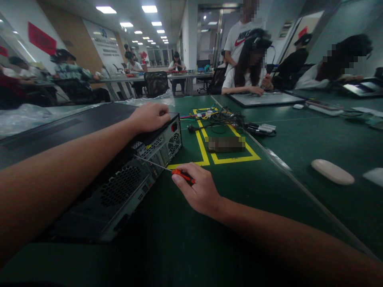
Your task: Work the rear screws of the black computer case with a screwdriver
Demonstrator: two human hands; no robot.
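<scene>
A black desktop computer case (119,187) lies on its side on the green table (239,207), its grey rear panel with vents and a fan grille facing me. My left hand (149,116) rests closed on the case's top far corner. My right hand (196,189) grips a screwdriver (167,168) with a red-orange handle. Its thin metal shaft points left and its tip touches the rear panel near the upper edge.
Yellow tape (209,157) marks a rectangle beyond the case, with a tangle of cables (221,117) and a dark flat item inside it. A white oval object (332,171) lies at right. Other people sit working at the table's far side and at tables behind.
</scene>
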